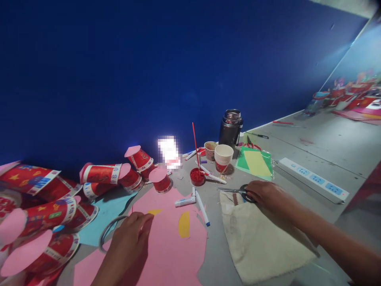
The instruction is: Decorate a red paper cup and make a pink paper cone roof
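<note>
Black-handled scissors (pixel 244 192) in right hand (pixel 264 194)

Your left hand (pixel 131 234) hides part of the pink paper (pixel 166 254), and the far red things (pixel 355 93) look blurry.

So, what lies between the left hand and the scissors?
The head view shows pink paper with yellow patches, a white tube and a blue-tipped marker, then a strip of grey tabletop.
</note>
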A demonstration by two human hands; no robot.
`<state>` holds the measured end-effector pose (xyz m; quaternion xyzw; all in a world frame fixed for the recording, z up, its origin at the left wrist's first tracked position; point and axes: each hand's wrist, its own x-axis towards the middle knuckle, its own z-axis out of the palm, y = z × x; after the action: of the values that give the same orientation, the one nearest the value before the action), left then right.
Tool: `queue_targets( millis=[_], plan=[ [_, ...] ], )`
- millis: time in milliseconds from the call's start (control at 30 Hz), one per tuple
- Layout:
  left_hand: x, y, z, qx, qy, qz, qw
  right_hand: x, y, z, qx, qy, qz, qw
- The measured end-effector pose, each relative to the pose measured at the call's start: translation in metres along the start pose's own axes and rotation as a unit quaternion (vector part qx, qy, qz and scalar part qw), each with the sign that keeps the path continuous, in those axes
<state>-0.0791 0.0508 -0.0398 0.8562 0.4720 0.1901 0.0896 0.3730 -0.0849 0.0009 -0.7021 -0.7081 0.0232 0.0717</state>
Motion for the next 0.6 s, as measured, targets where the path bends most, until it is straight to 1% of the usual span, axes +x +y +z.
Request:
queue_targets(
  millis=[133,167,233,333,367,533,600],
  plan=[
    [0.002,0.006,-0.004,-0.008,-0.006,-0.004,1.000,0.017,-0.011,-0.027,-0.012,0.122,-0.062,0.991],
    [0.002,0.009,-0.006,-0.011,-0.010,-0.003,1.000,0.023,-0.016,-0.034,-0.011,0.143,-0.079,0.986],
    [0.001,0.015,-0.011,-0.014,-0.023,-0.012,1.000,0.035,-0.027,-0.042,-0.008,0.162,-0.107,0.981],
    [-0.001,0.026,-0.017,-0.014,-0.040,-0.031,0.999,0.050,-0.050,-0.044,-0.012,0.138,-0.147,0.979],
    [-0.001,0.029,-0.019,-0.011,-0.037,-0.039,0.999,0.054,-0.059,-0.043,-0.019,0.119,-0.160,0.980],
    [-0.003,0.035,-0.021,-0.009,-0.069,-0.049,0.996,0.067,-0.104,-0.039,-0.067,-0.010,-0.200,0.977],
    [-0.004,0.034,-0.021,-0.011,-0.073,-0.046,0.996,0.074,-0.119,-0.035,-0.070,-0.036,-0.200,0.977]
  ],
)
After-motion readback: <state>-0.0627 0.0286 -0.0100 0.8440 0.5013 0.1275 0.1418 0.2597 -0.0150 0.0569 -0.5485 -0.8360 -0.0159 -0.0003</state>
